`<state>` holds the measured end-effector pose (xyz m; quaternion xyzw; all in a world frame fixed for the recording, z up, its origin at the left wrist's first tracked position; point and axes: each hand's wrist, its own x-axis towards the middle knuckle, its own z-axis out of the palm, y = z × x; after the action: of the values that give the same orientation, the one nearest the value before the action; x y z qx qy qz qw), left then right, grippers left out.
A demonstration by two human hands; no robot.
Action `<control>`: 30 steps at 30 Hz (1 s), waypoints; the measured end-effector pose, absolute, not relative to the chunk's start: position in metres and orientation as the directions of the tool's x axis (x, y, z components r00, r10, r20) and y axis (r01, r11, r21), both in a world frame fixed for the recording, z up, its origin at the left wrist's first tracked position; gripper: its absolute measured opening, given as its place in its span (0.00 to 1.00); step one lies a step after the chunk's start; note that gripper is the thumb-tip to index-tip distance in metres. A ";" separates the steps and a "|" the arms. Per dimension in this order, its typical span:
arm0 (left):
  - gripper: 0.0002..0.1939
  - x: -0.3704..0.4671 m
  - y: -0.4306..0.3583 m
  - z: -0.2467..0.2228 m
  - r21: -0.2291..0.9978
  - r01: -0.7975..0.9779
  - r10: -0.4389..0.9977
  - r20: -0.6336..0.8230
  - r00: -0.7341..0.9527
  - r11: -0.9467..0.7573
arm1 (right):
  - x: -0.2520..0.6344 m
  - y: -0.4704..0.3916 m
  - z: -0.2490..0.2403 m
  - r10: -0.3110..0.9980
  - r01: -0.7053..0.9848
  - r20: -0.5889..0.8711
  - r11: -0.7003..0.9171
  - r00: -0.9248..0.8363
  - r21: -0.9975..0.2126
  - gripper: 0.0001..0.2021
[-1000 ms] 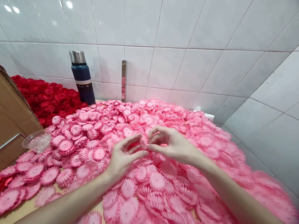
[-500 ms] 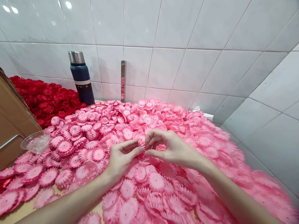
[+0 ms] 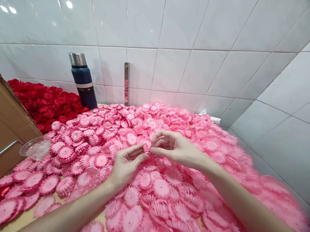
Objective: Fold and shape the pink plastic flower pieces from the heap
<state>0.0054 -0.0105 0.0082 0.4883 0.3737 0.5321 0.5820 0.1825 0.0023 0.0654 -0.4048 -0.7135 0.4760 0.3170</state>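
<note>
Pinching pink piece (image 3: 146,148), left fingers (image 3: 135,149) nearly closed; right fingers (image 3: 160,152) loosely curled, grip unclear

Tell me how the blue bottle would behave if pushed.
The blue bottle looks rigid, with its shiny metallic cap. Tall and narrow, it would probably tip if pushed near the top. Its round body suggests it could roll once down.
</note>
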 end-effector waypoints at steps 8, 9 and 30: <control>0.17 0.005 -0.011 0.007 0.964 -0.259 0.978 0.111 0.176 -0.063 | 0.184 0.004 0.062 0.890 0.256 0.067 0.201 -0.452 -0.945 0.09; 0.16 0.005 -0.011 0.007 0.963 -0.259 0.976 0.118 0.182 -0.068 | 0.184 0.004 0.063 0.890 0.256 0.064 0.198 -0.451 -0.946 0.09; 0.11 0.006 -0.011 0.007 0.969 -0.210 0.955 0.177 0.237 -0.128 | 0.185 0.002 0.069 0.903 0.283 0.080 0.215 -0.422 -0.935 0.09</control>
<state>0.0056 -0.0114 0.0073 0.5465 0.3409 0.5150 0.5656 0.1849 0.0015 0.0688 -0.4212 -0.7040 0.4639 0.3343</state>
